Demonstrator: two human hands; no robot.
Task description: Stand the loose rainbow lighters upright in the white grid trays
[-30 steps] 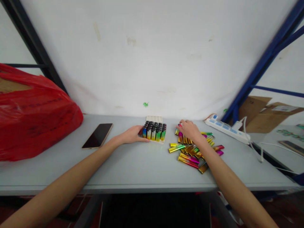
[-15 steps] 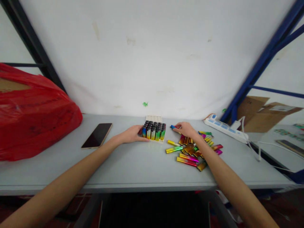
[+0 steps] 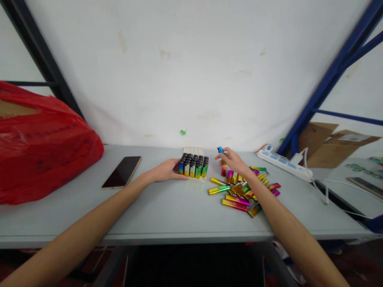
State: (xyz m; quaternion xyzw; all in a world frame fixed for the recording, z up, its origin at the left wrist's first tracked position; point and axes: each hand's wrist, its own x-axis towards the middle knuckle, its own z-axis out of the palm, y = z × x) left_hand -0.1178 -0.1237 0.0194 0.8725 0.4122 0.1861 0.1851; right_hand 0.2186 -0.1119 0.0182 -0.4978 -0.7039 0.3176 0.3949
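l. hand point(image 3: 167, 170) curved round l. side of upright lighters point(image 3: 193, 165) in white tray point(image 3: 193, 151); r. hand point(image 3: 233, 160) pinching blue lighter point(image 3: 220, 150) (tilted, above loose pile point(image 3: 242, 189)), approx. right of tray, on grey table point(image 3: 167, 215).

Bare tabletop point(image 3: 213, 169) separates the upright lighters point(image 3: 192, 169) from the loose lighters point(image 3: 219, 190).
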